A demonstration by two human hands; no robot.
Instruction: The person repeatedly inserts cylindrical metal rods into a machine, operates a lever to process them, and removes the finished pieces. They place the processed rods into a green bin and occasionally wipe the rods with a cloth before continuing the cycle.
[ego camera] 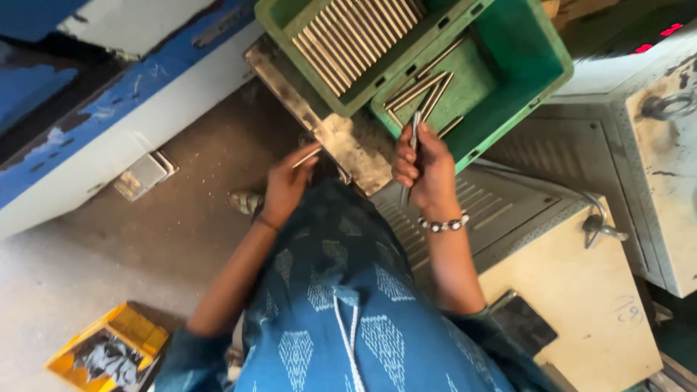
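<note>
Head view shows the right hand gripping a small bundle of steel rods at the green crate's six o'clock rim, the left hand pinching a single rod at nine o'clock; loosely held, either could probably slip to the floor.

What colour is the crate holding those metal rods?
Green, seen best in the head view: the plastic crate holds metal rods.
</note>
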